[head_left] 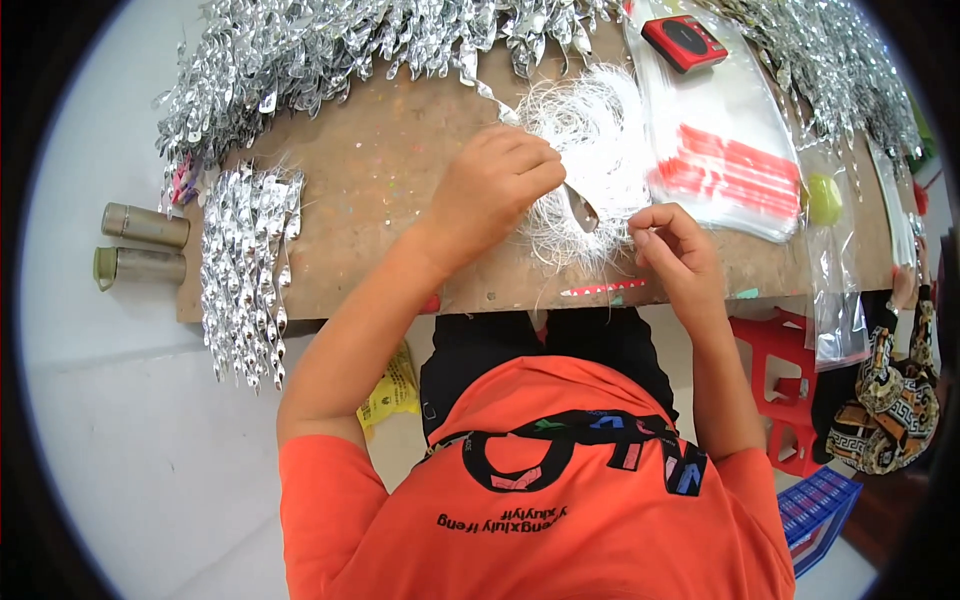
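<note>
- Orange cloth of the person's shirt [560, 500] fills the near edge, with black trousers just beyond it and both bare forearms reaching up to a low table.
- Brown and paint-flecked, the wooden tabletop [380, 190] carries all the work.
- The right hand [672, 245] is curled above the table's near edge, thumb and forefinger pinched tight; what they pinch is too fine to make out, though it looks like one of the thin white threads.
- The left hand [495, 185] is closed around a twisted silver foil strip [582, 208], whose shiny tip pokes out toward the right hand, close to it but not touching.
- Under and behind both hands lies a loose tangle of white threads [590, 150].
- At the left edge of the table a bundle of finished silver spirals [245, 270] hangs over the side.
- On the floor left of that lie two metal cans [140, 245] on their sides.
- Right of the threads sit clear plastic bags with red bands [725, 165], and a small red device [684, 42] lies further back.
- Heaps of silver foil spirals [330, 55] line the far edge.
- Another person's patterned sleeve [895, 400] shows at the far right, beside a red plastic stool [785, 375].
</note>
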`<action>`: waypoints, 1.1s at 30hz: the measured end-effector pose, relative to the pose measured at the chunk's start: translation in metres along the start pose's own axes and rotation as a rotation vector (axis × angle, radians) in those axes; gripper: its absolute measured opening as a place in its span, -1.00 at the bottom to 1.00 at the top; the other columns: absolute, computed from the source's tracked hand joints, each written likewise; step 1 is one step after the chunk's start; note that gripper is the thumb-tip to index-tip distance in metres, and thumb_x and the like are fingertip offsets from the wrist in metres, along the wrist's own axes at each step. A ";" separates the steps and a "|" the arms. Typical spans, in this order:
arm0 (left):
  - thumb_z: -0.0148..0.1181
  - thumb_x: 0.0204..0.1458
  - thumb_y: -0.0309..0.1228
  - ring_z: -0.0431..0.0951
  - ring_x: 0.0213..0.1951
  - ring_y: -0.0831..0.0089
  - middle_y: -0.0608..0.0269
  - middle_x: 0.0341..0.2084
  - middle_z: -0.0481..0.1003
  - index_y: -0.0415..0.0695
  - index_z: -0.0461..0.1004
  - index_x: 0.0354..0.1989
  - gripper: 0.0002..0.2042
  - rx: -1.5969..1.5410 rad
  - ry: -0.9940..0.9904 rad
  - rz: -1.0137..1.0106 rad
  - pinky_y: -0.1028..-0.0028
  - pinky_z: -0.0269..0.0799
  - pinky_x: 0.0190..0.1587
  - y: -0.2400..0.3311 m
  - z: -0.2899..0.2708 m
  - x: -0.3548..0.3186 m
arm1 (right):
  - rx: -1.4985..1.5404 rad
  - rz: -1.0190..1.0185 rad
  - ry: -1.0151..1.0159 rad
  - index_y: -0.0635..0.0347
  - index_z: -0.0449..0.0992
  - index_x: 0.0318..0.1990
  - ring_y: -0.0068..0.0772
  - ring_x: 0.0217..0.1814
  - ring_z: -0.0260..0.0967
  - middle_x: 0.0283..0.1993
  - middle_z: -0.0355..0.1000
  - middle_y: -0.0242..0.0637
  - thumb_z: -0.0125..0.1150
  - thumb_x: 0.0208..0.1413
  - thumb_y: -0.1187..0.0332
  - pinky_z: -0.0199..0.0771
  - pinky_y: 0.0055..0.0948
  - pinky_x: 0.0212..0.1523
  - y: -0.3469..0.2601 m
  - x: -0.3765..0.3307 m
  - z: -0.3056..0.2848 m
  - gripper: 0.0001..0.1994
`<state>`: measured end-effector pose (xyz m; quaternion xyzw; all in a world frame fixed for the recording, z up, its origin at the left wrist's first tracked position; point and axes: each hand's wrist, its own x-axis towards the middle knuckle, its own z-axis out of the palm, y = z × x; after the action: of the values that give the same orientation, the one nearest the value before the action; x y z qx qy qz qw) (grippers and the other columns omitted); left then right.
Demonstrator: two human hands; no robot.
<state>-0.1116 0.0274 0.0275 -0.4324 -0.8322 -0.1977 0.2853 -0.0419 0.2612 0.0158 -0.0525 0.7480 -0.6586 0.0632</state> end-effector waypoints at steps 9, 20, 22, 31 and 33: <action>-0.01 0.08 -0.54 0.46 -0.16 0.34 0.03 -0.26 0.46 -0.24 0.37 -0.32 -0.95 -0.650 0.771 -0.115 0.44 0.34 -0.07 -0.001 -0.042 0.031 | -0.796 -0.578 -0.196 0.07 0.49 -0.31 -0.28 -0.20 0.32 -0.23 0.40 -0.34 0.16 -0.18 0.53 0.26 -0.38 -0.17 0.003 -0.020 -0.011 -0.79; 0.01 0.11 -0.35 0.28 -0.53 0.74 0.35 -0.44 0.31 -0.20 0.29 -0.08 -0.74 -0.943 0.793 -0.855 0.78 0.14 -0.61 0.062 -0.138 -0.002 | -0.743 -0.927 0.140 -0.01 0.48 -0.44 -0.29 -0.16 0.33 -0.21 0.40 -0.40 0.22 -0.29 0.37 0.28 -0.27 -0.24 0.062 -0.028 0.010 -0.85; 0.05 0.08 -0.33 0.29 -0.61 0.73 0.40 -0.48 0.31 -0.18 0.29 -0.06 -0.71 -1.227 0.632 -1.147 0.76 0.11 -0.70 0.058 -0.105 -0.028 | -0.707 -0.821 0.118 -0.01 0.46 -0.42 -0.29 -0.23 0.31 -0.23 0.39 -0.45 0.22 -0.24 0.36 0.25 -0.31 -0.20 0.054 -0.033 0.011 -0.85; 0.18 -0.14 -0.55 0.42 -0.46 0.23 0.04 -0.45 0.44 -0.29 0.41 -0.31 -0.81 -0.641 -0.267 -0.861 0.41 0.27 -0.42 0.105 -0.020 -0.020 | -0.707 -0.730 0.106 0.04 0.36 -0.46 -0.38 -0.43 0.29 -0.53 0.27 -0.39 0.21 -0.20 0.33 0.16 -0.38 -0.35 0.018 -0.014 0.034 -0.85; 0.18 -0.13 -0.55 0.43 -0.49 0.26 0.05 -0.50 0.44 -0.30 0.41 -0.34 -0.83 -0.610 -0.249 -0.906 0.42 0.27 -0.44 0.103 -0.016 -0.025 | -0.754 -0.687 0.069 0.06 0.37 -0.45 -0.33 -0.41 0.30 -0.52 0.28 -0.36 0.21 -0.20 0.35 0.18 -0.36 -0.35 0.019 -0.012 0.036 -0.86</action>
<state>-0.0096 0.0593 0.0325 -0.1149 -0.8672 -0.4800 -0.0666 -0.0244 0.2302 -0.0075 -0.2928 0.8749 -0.3269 -0.2049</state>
